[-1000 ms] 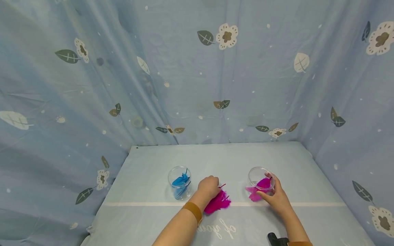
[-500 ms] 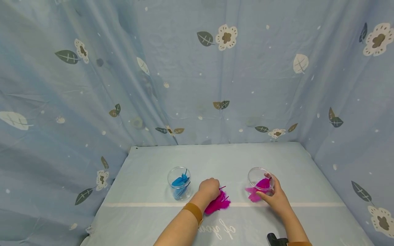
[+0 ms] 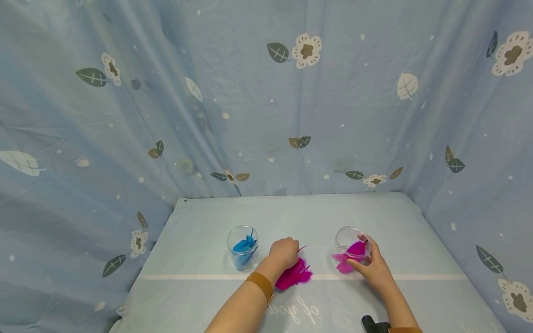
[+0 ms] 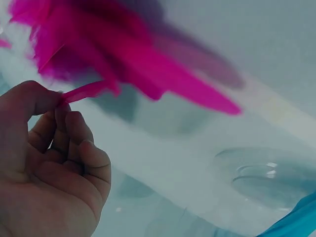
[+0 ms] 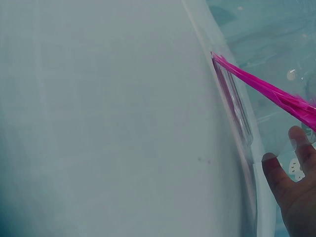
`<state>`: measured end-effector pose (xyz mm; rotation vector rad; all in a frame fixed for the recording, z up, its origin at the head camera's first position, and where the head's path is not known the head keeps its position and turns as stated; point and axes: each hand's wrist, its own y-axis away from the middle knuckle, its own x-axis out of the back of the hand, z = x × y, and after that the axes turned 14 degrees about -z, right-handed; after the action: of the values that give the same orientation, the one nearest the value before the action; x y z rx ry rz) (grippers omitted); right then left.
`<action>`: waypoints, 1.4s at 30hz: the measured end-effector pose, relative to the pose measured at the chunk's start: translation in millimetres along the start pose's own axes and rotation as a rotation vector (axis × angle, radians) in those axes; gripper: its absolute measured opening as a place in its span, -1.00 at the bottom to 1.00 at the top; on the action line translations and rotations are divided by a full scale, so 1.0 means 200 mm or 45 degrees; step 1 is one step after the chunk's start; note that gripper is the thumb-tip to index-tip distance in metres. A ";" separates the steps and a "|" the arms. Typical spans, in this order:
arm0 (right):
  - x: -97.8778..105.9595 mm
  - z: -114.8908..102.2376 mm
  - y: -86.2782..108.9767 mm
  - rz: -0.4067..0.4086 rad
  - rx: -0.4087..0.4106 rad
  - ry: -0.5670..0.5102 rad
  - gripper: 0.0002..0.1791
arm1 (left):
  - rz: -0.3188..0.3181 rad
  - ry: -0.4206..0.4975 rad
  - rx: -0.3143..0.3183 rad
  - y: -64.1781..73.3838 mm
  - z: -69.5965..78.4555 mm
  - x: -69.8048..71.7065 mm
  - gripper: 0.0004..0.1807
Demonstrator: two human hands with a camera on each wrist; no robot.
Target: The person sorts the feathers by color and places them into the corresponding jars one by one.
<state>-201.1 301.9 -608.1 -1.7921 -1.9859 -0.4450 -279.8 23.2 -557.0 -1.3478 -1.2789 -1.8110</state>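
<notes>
In the head view my left hand (image 3: 284, 252) is at a loose pile of magenta feathers (image 3: 294, 276) on the table. The left wrist view shows its thumb and fingertips pinching the narrow end of one magenta feather (image 4: 85, 92), with other feathers bunched close beyond it. My right hand (image 3: 376, 267) grips a clear cup (image 3: 342, 234) by its right side, thumb at the front. Magenta feathers (image 3: 357, 248) show in and through this cup. In the right wrist view a long magenta feather (image 5: 269, 91) slants near the fingers of my right hand (image 5: 298, 182).
A second clear cup (image 3: 230, 241) with blue feathers (image 3: 243, 249) stands left of my left hand. A pale cloth with a white stripe (image 3: 187, 276) covers the table (image 3: 200, 296). A floral curtain (image 3: 250, 101) hangs behind and at both sides.
My left hand has risen slightly, and a magenta quill beside its fingers now points a little higher. The right hand and its cup stay in place.
</notes>
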 end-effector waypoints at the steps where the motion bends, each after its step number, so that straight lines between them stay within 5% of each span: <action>1: 0.00 0.00 0.00 0.001 0.000 0.001 0.12 | 0.019 -0.004 -0.007 0.00 0.00 0.01 -0.83; 13: 0.00 0.00 0.00 -0.006 -0.025 0.002 0.11 | 0.281 0.037 -0.169 0.01 0.05 0.23 -0.89; 28: 0.00 0.01 0.00 0.006 -0.010 -0.011 0.10 | 0.481 0.119 -0.319 0.08 0.33 0.56 -0.83; 35: 0.00 0.02 0.00 -0.010 -0.009 -0.030 0.10 | 0.520 0.107 -0.376 0.09 0.47 0.59 -0.82; 42: 0.00 0.03 0.00 -0.001 -0.028 -0.004 0.11 | 0.534 0.052 -0.386 0.06 0.58 0.50 -0.83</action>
<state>-202.3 304.1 -613.1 -1.8068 -1.9913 -0.4661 -257.8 134.9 -454.1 -1.5884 -0.6494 -1.7607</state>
